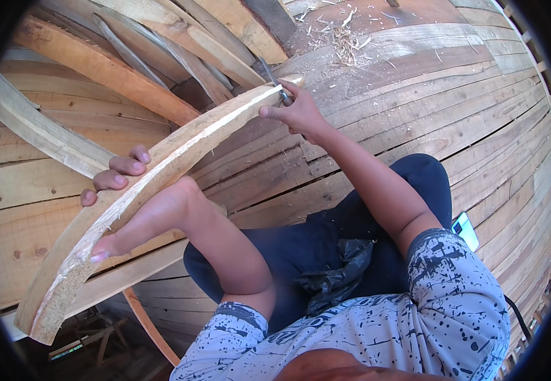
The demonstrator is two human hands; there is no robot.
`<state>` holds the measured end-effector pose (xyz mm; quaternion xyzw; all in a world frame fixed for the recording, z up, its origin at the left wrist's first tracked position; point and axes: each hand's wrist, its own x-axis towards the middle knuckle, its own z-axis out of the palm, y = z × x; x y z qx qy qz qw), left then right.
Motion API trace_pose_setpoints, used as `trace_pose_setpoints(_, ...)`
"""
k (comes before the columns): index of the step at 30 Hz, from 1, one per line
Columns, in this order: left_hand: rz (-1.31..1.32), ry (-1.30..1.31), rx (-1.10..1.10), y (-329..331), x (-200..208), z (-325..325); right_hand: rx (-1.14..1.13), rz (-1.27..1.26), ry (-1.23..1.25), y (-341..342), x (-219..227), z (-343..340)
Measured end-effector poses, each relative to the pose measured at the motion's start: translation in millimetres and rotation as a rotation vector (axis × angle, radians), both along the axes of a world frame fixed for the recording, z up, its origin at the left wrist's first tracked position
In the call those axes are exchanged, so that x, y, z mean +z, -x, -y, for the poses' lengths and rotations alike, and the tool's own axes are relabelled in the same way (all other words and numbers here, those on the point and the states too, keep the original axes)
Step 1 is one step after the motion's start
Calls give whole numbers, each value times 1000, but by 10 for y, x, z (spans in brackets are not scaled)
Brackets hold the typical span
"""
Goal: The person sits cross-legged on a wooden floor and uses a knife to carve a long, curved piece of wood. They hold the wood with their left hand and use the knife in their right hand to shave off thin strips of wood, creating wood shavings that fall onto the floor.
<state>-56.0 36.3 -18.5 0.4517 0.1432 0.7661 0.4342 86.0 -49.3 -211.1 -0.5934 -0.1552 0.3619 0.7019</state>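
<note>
A long curved piece of timber (193,136) slants from the lower left to the upper middle, with a pale, freshly cut strip along it. My left hand (121,238) is wrapped round its nearer part, fingers over the far side and thumb on the near side. At the timber's far end, my right hand (301,117) is closed round a small knife-like tool (267,70). The narrow blade points up and away from me across the wood; most of the handle is hidden in the fingers.
Planks and beams (107,66) are stacked at the upper left, beside another curved timber (50,130). Wood shavings (348,44) lie on the plank floor (402,108). A phone (466,232) rests by my right knee, and a black plastic bag (342,273) is in my lap. An opening (91,343) shows at lower left.
</note>
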Motion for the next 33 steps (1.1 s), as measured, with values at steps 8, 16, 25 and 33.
trace_pose_setpoints(8, 90, 66, -99, 100, -60, -249, -141, 473, 149, -75, -33, 34)
trace_pose_setpoints(16, 9, 154, 4, 42, -137, -255, -89, 848, 751, 67, 283, 126)
trace_pose_setpoints(25, 128, 107, -90, -23, -205, -225, -452, 1121, 469, -140, 399, 336)
trace_pose_setpoints(33, 99, -73, -297, 47, -108, 45, 19, 522, 106, 280, 640, 501)
